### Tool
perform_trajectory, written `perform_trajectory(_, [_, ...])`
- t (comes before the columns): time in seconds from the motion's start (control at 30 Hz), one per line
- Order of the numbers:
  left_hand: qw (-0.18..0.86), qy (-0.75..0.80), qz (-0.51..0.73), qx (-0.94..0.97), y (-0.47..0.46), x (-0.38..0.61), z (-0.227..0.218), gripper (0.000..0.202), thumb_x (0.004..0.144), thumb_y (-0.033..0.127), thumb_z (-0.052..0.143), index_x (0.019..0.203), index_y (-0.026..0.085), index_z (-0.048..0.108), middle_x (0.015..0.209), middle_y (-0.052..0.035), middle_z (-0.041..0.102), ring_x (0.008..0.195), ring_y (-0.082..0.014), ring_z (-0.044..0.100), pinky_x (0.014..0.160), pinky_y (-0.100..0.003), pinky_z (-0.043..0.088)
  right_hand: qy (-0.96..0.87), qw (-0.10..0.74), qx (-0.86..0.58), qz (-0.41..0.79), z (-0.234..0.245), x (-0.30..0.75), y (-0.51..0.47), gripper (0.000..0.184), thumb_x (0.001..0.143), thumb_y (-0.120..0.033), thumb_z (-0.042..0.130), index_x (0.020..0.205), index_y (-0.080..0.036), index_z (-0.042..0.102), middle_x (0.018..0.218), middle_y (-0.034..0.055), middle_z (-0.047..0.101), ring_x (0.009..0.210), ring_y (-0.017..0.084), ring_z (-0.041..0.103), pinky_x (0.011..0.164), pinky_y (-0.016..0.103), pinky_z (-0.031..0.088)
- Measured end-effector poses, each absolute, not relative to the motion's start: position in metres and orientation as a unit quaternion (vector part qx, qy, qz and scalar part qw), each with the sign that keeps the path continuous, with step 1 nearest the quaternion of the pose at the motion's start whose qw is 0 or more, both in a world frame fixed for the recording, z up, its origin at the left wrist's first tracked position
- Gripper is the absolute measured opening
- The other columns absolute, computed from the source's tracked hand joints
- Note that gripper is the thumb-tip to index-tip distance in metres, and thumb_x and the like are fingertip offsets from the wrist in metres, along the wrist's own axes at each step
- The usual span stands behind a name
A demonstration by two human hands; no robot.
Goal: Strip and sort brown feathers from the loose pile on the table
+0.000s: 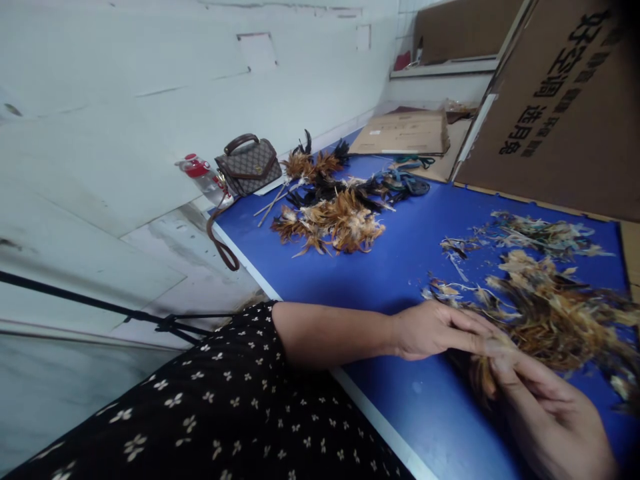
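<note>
My left hand (440,330) reaches in from the left, its fingers closed in a pinch that meets the fingertips of my right hand (547,403). Between them is a small brown feather bunch (483,379), pointing downward below the fingertips; blur hides how many feathers it has. Right behind the hands spreads a loose heap of brown and tan feathers (560,313). Farther back lies a pile of pale, stripped feather bits (543,233). Sorted bunches of orange-brown feathers (345,220) rest at the table's far left, beside black feathers (320,192).
The blue tabletop (400,253) has a pale edge along my side. At its far left stand a patterned handbag (253,167) and a red-capped bottle (203,175). Dark blue scissors or cords (407,180) lie at the back. A big cardboard box (560,113) walls the right rear.
</note>
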State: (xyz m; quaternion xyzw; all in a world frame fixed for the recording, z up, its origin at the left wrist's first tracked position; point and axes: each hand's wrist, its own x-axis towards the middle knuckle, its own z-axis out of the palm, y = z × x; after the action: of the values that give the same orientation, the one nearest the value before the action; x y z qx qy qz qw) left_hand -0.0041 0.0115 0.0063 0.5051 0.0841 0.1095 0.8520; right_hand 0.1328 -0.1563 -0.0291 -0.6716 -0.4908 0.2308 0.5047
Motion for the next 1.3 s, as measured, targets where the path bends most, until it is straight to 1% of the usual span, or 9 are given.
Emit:
perform_trajectory(0.07, [0.85,0.101,0.13,0.5,0.009,-0.002,0.001,0.056,0.046,0.058,0.107,0.076,0.018,0.083,0.104,-0.0075,0.074,0.11,-0.0224,0.066,0.125,-0.049,0.046,-0.484,0.496,-0.686,0.222,-0.026,0.131,-0.159,0.034,0.093,-0.059,0.074,0.083,-0.026,0.079,0.073,0.0026,0.073,0.065,0.02,0.071,0.062,0.026,0.061])
perform_trajectory(0.13, [0.844,0.115,0.163,0.499,0.008,0.0,-0.004,0.055,0.047,0.058,0.106,0.075,0.017,0.082,0.099,-0.0062,0.073,0.107,-0.0206,0.066,0.124,-0.047,0.046,-0.466,0.5,-0.717,0.135,-0.023,0.129,-0.162,0.03,0.089,-0.058,0.079,0.099,-0.03,0.084,0.095,0.0036,0.082,0.083,0.024,0.078,0.076,0.03,0.065])
perform_trajectory(0.27, [0.824,0.178,0.154,0.516,0.007,-0.001,-0.014,0.054,0.06,0.062,0.101,0.084,0.017,0.084,0.097,-0.0042,0.077,0.101,-0.0169,0.068,0.122,-0.042,0.048,-0.472,0.506,-0.722,-0.029,-0.017,0.128,-0.163,0.031,0.09,-0.055,0.078,0.114,-0.036,0.083,0.115,0.0044,0.081,0.099,0.028,0.077,0.099,0.045,0.062])
perform_trajectory(0.43, [0.829,0.153,0.016,0.538,0.009,-0.004,-0.009,0.049,0.07,0.06,0.097,0.081,0.016,0.081,0.083,-0.0027,0.077,0.086,-0.0157,0.071,0.108,-0.042,0.059,-0.506,0.484,-0.708,0.088,-0.015,0.137,-0.168,0.042,0.093,-0.054,0.076,0.131,-0.037,0.082,0.134,0.0039,0.079,0.118,0.03,0.076,0.104,0.046,0.064])
perform_trajectory(0.57, [0.862,0.08,-0.058,0.497,0.011,-0.003,0.0,0.049,0.063,0.056,0.103,0.076,0.014,0.08,0.074,-0.0039,0.074,0.082,-0.018,0.074,0.098,-0.042,0.063,-0.48,0.503,-0.707,0.13,-0.022,0.147,-0.175,0.024,0.092,-0.052,0.077,0.107,-0.035,0.087,0.124,0.0033,0.082,0.119,0.03,0.078,0.12,0.049,0.058])
perform_trajectory(0.77, [0.88,0.111,-0.084,0.455,0.01,-0.003,-0.004,0.051,0.054,0.05,0.108,0.075,0.014,0.078,0.069,-0.0031,0.072,0.077,-0.018,0.074,0.087,-0.04,0.064,-0.471,0.515,-0.705,0.127,-0.029,0.151,-0.17,0.022,0.091,-0.052,0.079,0.097,-0.031,0.082,0.122,0.0052,0.08,0.109,0.028,0.078,0.11,0.046,0.062])
perform_trajectory(0.9, [0.89,0.103,-0.052,0.442,0.01,-0.003,-0.01,0.06,0.049,0.055,0.108,0.081,0.014,0.079,0.074,-0.0023,0.075,0.068,-0.0141,0.07,0.085,-0.039,0.064,-0.478,0.525,-0.703,0.054,-0.035,0.149,-0.162,0.023,0.091,-0.054,0.078,0.097,-0.032,0.084,0.112,0.0036,0.081,0.1,0.027,0.078,0.105,0.046,0.062])
perform_trajectory(1.07, [0.896,0.135,0.011,0.422,0.01,-0.001,-0.011,0.056,0.06,0.054,0.105,0.085,0.013,0.077,0.079,-0.0016,0.076,0.068,-0.0104,0.069,0.086,-0.035,0.061,-0.482,0.506,-0.715,-0.027,-0.033,0.143,-0.159,0.033,0.093,-0.052,0.078,0.121,-0.036,0.085,0.12,0.0048,0.083,0.097,0.029,0.079,0.097,0.053,0.062])
perform_trajectory(1.3, [0.891,0.148,0.019,0.429,0.008,-0.001,-0.007,0.046,0.072,0.05,0.101,0.085,0.013,0.077,0.077,-0.0009,0.076,0.067,-0.0085,0.067,0.085,-0.03,0.057,-0.521,0.503,-0.689,0.008,-0.015,0.124,-0.159,0.034,0.096,-0.045,0.075,0.128,-0.037,0.083,0.128,0.0046,0.081,0.106,0.028,0.079,0.108,0.055,0.06])
